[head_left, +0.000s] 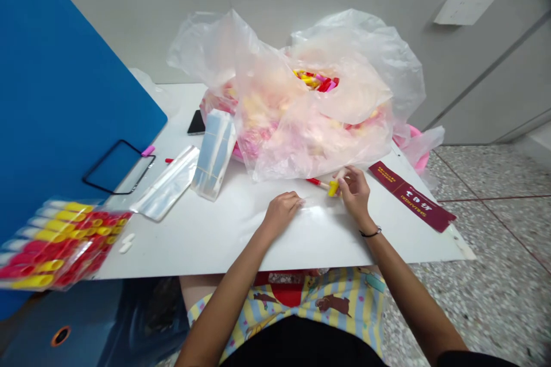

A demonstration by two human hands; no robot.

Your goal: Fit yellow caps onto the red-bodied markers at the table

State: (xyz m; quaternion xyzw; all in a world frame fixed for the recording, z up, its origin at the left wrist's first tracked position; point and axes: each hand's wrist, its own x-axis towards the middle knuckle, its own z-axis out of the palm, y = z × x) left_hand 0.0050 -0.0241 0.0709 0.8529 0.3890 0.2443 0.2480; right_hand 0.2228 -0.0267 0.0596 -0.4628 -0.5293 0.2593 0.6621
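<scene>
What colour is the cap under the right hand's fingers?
Yellow cap, at the right hand; head view.

Single head-worn view, looking forward and down from above own hands, close range. Left hand [282, 209] and right hand [353, 192] sit mid-frame; white table [206, 235] beneath them, wall beyond, floor rightward.

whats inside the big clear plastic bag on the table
Through the opening at the top of the plastic bag, a heap of small red, yellow and pink tube-shaped pieces shows. Lower down, the cloudy plastic lets only pink and yellow blurs through, so how many there are cannot be told.
</scene>
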